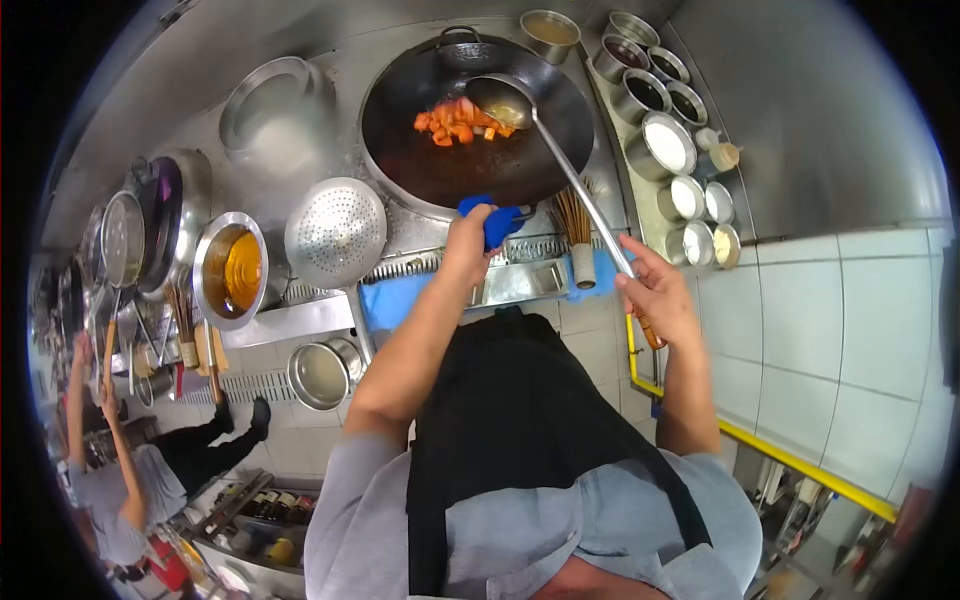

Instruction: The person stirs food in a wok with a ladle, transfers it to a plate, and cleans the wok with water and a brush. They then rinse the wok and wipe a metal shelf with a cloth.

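A large dark wok [470, 175] sits on the stove in front of me. My left hand [472, 238] grips its near handle through a folded blue cloth [490, 218]. My right hand [660, 293] is closed round the handle of a long metal ladle [570, 170], near its wooden end. The ladle's bowl is inside the wok and holds some liquid. Orange-red chopped pieces of food [455, 122] lie in the wok, just left of the ladle's bowl and touching it.
A perforated strainer [336, 232] and a bowl of orange oil [240, 272] are at the left. Several metal pots of seasonings [665, 143] line the right shelf. A bamboo brush [578, 235] stands near the wok. Another person [135, 480] works at the far left.
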A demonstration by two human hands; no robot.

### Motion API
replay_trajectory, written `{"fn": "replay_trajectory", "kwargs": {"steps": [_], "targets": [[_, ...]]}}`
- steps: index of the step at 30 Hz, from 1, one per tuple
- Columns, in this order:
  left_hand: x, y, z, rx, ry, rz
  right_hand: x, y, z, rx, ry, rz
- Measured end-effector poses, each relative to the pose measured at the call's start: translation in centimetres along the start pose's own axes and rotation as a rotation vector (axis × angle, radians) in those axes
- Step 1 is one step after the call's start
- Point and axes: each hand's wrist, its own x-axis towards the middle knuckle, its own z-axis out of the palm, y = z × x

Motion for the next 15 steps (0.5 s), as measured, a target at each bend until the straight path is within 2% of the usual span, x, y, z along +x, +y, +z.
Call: {"fn": "replay_trajectory", "kwargs": {"steps": [1,3,6,9,11,13,15], "targets": [[0.6,0.3,0.0,-0.014,-0.046,0.020,0.6,0.3,0.0,0.064,0.017,0.017],[1.6,0.5,0.2,-0.042,-0.008,0.004,2.6,0.6,0.4,0.065,0.053,0.034],[1.6,2.5,1.5,-0.048,0.015,-0.028,7.7,2.1,1.3,-0.094,0.086,-0.001],[3.2,2.3,1.3,0.014,-0.002,-0.070,12.2,3.0,3.4,-0.047,0.121,-0.121],[3.2,2.4,2.0,0.046,0.038,-0.097,13.8,2.6,3.2,-0.052,-0.080,-0.068],[3.5,2.5,2.1,0.048,0.047,-0.105,13.7,3.1,1.9,-0.063,-0.136,-0.067],[4.4,2.0,1.8,0.061,0.002,-0.113,12.1,4.9,0.9,-0.144,-0.137,-0.301]]}}
